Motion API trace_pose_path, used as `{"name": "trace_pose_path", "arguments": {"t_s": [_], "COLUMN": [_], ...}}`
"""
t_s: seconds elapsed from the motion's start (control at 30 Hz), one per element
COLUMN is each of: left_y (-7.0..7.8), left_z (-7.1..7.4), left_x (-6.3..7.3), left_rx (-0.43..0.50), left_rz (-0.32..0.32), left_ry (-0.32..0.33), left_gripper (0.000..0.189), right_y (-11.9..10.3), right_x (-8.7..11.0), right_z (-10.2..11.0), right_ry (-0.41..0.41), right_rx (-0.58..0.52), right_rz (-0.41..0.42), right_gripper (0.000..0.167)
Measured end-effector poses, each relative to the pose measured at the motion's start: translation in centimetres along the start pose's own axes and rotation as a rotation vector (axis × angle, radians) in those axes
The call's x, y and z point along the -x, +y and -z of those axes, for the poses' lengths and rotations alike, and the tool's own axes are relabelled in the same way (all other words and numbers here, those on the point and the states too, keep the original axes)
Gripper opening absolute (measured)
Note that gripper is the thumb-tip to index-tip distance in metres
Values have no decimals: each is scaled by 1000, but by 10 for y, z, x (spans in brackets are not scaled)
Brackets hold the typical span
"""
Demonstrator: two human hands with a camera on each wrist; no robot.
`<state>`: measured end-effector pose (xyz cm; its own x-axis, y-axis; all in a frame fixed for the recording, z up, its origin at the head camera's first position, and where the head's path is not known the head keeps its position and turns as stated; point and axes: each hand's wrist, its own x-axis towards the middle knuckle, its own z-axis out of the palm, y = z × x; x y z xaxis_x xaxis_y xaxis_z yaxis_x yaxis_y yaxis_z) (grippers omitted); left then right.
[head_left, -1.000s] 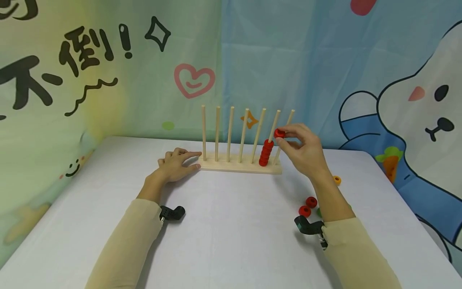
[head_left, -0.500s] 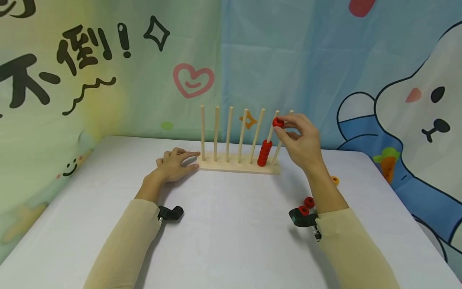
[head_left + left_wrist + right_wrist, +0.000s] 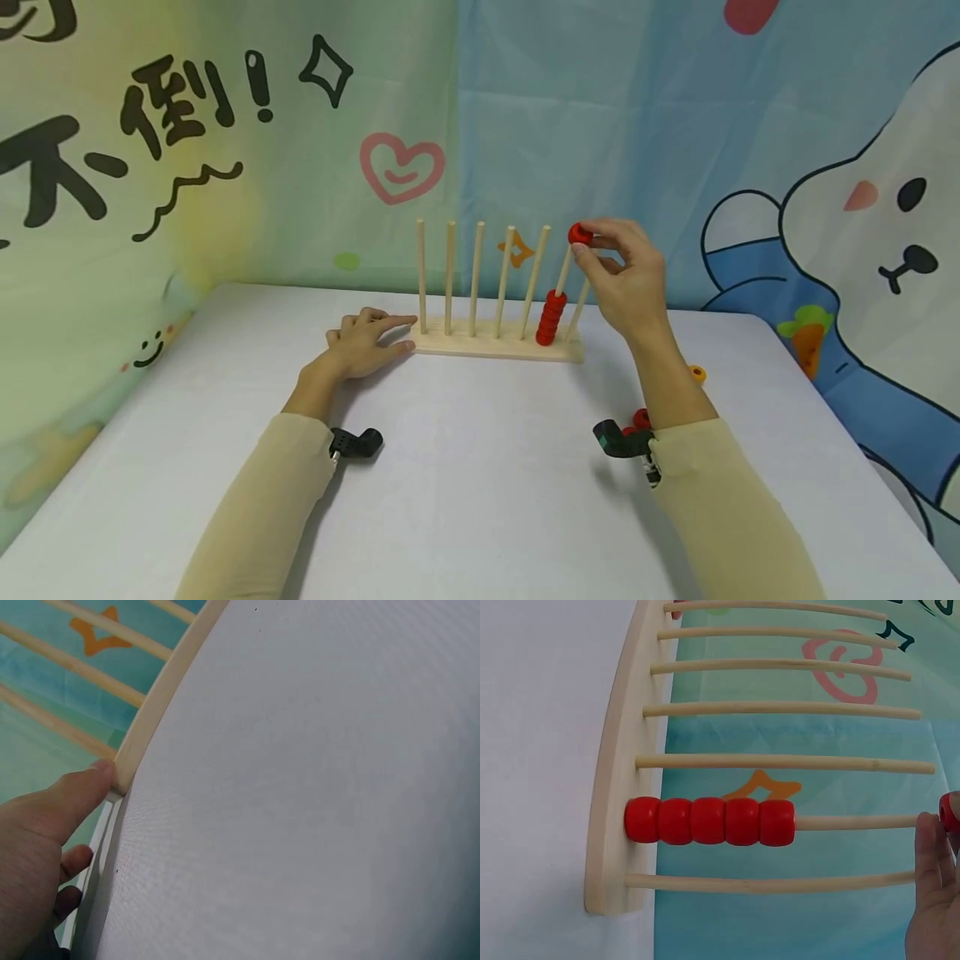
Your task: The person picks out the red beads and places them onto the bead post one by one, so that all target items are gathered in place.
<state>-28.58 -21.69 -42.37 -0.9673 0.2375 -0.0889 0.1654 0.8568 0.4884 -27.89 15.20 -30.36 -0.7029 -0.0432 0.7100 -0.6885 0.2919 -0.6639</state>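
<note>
Near the top of the second rod from the right on a wooden bead rack (image 3: 495, 350), a red bead (image 3: 578, 234) is pinched between the thumb and fingertips of my right hand (image 3: 628, 271). Lower on that same rod sits a stack of several red beads (image 3: 709, 821), pressed close together down to the base. The other rods are bare. My left hand (image 3: 362, 340) touches the left end of the rack's base with thumb and index finger fairly straight and spread apart. In the left wrist view its thumb (image 3: 94, 778) presses at the base's corner.
Loose red beads (image 3: 641, 418) lie on the white table (image 3: 480, 483), partly hidden behind the right wrist camera (image 3: 622, 439). A yellow bead (image 3: 698, 374) lies right of the forearm. A printed cloth backdrop (image 3: 555, 108) hangs behind the table.
My right hand has risen along the second rod from the right, carrying the red bead up to near its top. The left hand and the rack stay in place.
</note>
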Motion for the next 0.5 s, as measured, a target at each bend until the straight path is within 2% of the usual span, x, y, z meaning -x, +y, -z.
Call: {"name": "trace_pose_path", "arguments": {"t_s": [0.1, 0.3, 0.5], "left_y": [0, 0, -1], "left_z": [0, 0, 1], "left_x": [1, 1, 1], "left_rx": [-2, -5, -5], "left_rz": [-4, 4, 7], "left_ry": [-1, -2, -3], "left_gripper": [60, 60, 60], "right_y": [3, -14, 6], "right_x": [-3, -3, -8], "right_z": [0, -4, -10], "right_ry": [-8, -6, 11], "right_rx": [-12, 17, 46], "right_rz": [-17, -26, -47], "right_gripper": [27, 27, 29]}}
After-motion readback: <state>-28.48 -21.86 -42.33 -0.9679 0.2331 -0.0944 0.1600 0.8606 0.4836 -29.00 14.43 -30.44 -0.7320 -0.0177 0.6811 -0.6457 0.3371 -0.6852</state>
